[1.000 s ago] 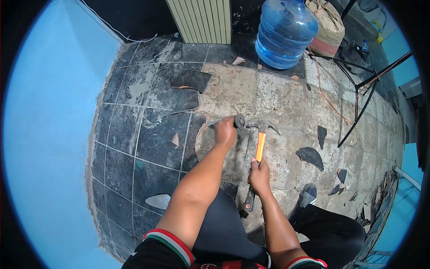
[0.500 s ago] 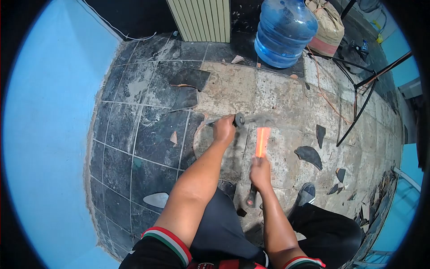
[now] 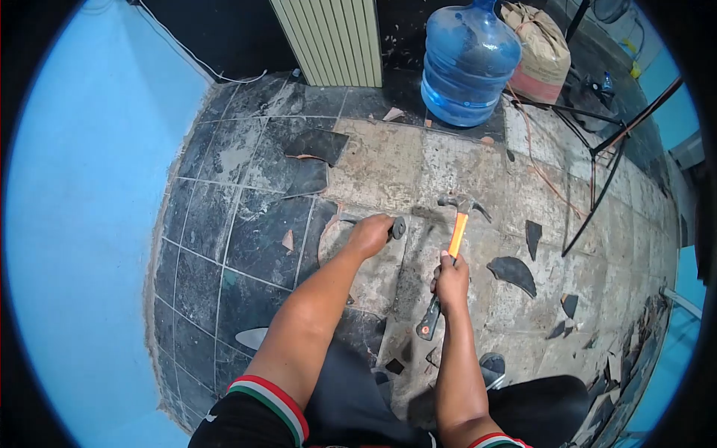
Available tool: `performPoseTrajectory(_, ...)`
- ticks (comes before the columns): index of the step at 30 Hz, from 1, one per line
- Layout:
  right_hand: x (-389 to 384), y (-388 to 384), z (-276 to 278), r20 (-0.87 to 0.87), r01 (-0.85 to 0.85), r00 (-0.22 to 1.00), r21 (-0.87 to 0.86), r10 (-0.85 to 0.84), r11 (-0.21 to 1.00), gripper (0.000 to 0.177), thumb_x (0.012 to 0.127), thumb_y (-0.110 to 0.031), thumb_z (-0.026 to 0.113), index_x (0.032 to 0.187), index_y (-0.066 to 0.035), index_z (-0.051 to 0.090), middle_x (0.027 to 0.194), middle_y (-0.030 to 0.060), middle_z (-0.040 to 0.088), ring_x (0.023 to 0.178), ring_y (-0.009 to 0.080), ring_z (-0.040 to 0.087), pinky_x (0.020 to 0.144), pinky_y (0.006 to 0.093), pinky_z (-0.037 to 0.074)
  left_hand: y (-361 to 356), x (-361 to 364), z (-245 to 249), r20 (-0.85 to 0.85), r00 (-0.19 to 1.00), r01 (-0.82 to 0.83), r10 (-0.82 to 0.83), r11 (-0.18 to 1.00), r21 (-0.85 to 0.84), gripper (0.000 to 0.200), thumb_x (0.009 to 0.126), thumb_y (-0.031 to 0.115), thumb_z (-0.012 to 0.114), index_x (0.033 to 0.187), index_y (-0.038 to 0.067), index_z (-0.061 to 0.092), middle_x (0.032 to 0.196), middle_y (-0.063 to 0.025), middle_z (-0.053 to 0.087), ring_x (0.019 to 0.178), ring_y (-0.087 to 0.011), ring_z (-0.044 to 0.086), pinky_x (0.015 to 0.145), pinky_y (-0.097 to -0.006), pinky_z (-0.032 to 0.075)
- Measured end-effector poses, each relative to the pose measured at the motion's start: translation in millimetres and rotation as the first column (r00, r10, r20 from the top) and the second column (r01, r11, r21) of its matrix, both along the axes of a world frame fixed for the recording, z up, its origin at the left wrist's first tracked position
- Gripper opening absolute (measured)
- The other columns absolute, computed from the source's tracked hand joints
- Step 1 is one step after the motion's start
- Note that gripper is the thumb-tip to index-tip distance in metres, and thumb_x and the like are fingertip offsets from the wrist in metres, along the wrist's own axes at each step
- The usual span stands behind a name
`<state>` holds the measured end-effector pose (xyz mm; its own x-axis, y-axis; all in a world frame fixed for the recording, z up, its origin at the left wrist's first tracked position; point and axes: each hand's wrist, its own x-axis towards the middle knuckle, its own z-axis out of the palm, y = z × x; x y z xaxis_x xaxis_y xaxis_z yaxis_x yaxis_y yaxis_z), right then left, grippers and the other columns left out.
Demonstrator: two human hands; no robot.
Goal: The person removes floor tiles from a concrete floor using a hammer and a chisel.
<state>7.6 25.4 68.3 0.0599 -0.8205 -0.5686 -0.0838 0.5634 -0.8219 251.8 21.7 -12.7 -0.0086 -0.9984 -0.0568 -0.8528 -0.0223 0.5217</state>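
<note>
My left hand is wrapped around a chisel; its round dark end sticks out to the right of my fist. The shank points left toward the broken edge of the black tiles, its tip partly hidden. In my right hand is a claw hammer with an orange and black handle. The hammer head lies to the right of the chisel's end, apart from it. Beneath both hands is bare, rough screed. Two cracked tile pieces lie beyond my left hand.
Curved black shards lie to the right, with a heap of broken tile along the right wall. Farther back stand a large blue water jug, a paper sack, a black metal stand and a ribbed panel.
The hammer has swung right, away from the chisel's end, and is now sharper. My left hand has shifted slightly down and left, still around the chisel. The view has tilted a little.
</note>
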Motion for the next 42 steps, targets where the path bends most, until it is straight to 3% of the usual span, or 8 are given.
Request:
performPoseTrajectory(8,14,54,-73,-0.131,-0.097,0.989,-0.201,0.072,0.975,0.026,0.108,-0.029,0.052,0.101,-0.003,0.055,0.060,0.0032,0.050,0.042,0.0154,0.050,0.040,0.0323,0.042,-16,-8,-1,0.053,0.997,-0.058,0.055,0.997,0.059,0.040,0.086,0.002,0.060,0.126,0.005,0.066,0.119,-0.0191,0.069,0.111,-0.0395,0.065,0.097,-0.0474,0.053)
performPoseTrajectory(10,13,54,-65,-0.099,-0.185,0.979,-0.043,0.181,0.982,0.028,0.107,-0.027,0.054,0.100,-0.001,0.059,0.066,0.0068,0.057,0.049,0.0155,0.055,0.047,0.0349,0.044,-12,-11,-12,0.042,0.996,-0.072,0.077,0.990,-0.120,0.026,0.085,0.002,0.056,0.109,0.003,0.067,0.109,-0.0188,0.070,0.104,-0.0399,0.066,0.091,-0.0490,0.054)
performPoseTrajectory(14,-6,31,-43,0.063,0.015,0.998,0.034,-0.018,0.999,0.027,0.110,-0.031,0.049,0.097,-0.007,0.051,0.062,-0.0001,0.048,0.045,0.0123,0.050,0.039,0.0290,0.041,-9,-16,-22,0.011,0.988,-0.150,0.155,0.970,-0.192,0.021,0.085,0.002,0.054,0.100,0.003,0.068,0.102,-0.0186,0.071,0.100,-0.0399,0.067,0.087,-0.0498,0.054)
performPoseTrajectory(20,-26,-12,-16,0.223,0.532,0.845,-0.263,-0.485,0.805,0.040,0.112,-0.041,0.041,0.086,-0.011,0.045,0.061,0.0006,0.046,0.043,0.0134,0.047,0.041,0.0297,0.043,-8,-16,1,0.042,0.987,-0.150,0.153,0.987,-0.048,0.033,0.086,0.002,0.059,0.118,0.003,0.068,0.115,-0.0183,0.071,0.109,-0.0386,0.066,0.095,-0.0474,0.053)
performPoseTrajectory(23,4,34,-53,0.063,0.342,0.939,-0.247,-0.337,0.907,0.030,0.111,-0.031,0.046,0.092,-0.008,0.047,0.061,0.0010,0.046,0.044,0.0138,0.049,0.041,0.0311,0.043,-11,-13,-15,0.029,0.983,-0.173,0.182,0.967,-0.189,0.019,0.085,0.000,0.054,0.097,0.003,0.067,0.101,-0.0180,0.071,0.098,-0.0403,0.067,0.086,-0.0505,0.054)
performPoseTrajectory(24,6,47,-84,-0.085,0.033,0.996,-0.090,-0.040,0.995,0.026,0.110,-0.026,0.047,0.094,-0.005,0.051,0.061,0.0018,0.050,0.044,0.0147,0.051,0.042,0.0335,0.043,-14,-14,-13,-0.006,0.972,-0.232,0.236,0.950,-0.209,0.018,0.084,0.000,0.054,0.097,0.003,0.067,0.101,-0.0186,0.070,0.098,-0.0411,0.067,0.085,-0.0511,0.054)
performPoseTrajectory(28,25,107,-88,-0.038,-0.379,0.924,0.028,0.380,0.925,0.035,0.110,-0.034,0.049,0.093,-0.004,0.055,0.060,0.0034,0.053,0.041,0.0166,0.052,0.041,0.0333,0.042,-24,-3,0,-0.083,0.943,-0.332,0.321,0.909,-0.251,0.017,0.086,0.002,0.054,0.098,0.003,0.067,0.100,-0.0218,0.070,0.096,-0.0449,0.067,0.084,-0.0532,0.053)
performPoseTrajectory(42,-4,47,-42,0.039,0.109,0.994,-0.200,-0.104,0.974,0.032,0.111,-0.033,0.045,0.089,-0.010,0.046,0.060,0.0010,0.046,0.041,0.0139,0.046,0.038,0.0309,0.040,2,-12,15,-0.034,0.964,-0.267,0.265,0.958,-0.103,0.020,0.087,0.004,0.053,0.096,0.006,0.070,0.099,-0.0213,0.071,0.096,-0.0434,0.068,0.082,-0.0526,0.054)
